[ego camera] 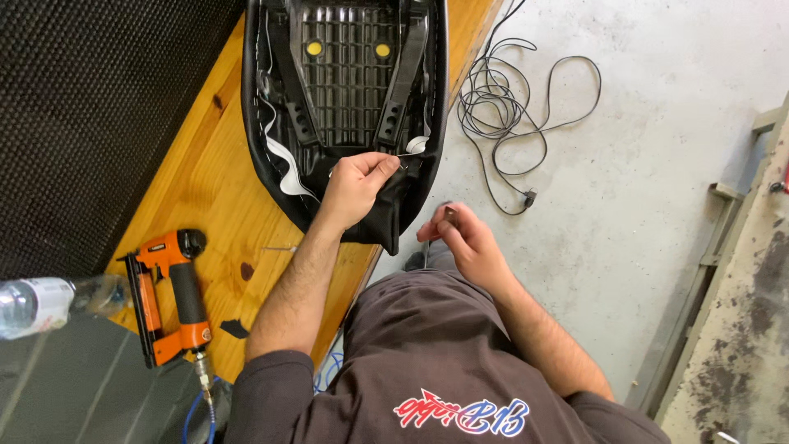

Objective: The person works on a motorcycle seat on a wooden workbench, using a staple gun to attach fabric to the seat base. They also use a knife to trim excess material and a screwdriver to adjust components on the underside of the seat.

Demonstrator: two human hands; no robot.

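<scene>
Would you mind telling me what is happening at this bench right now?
A person's left hand pinches the black cover at the rear edge of an upturned black plastic seat base on the wooden bench. The right hand holds a small dark tool off the bench's edge. An orange pneumatic stapler lies unused nearby.

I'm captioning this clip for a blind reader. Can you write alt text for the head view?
A person's left hand pinches the black vinyl cover at the edge of an upturned black plastic seat base on a wooden workbench. The right hand holds a small dark tool nearby. An orange pneumatic stapler lies to the left.
</scene>
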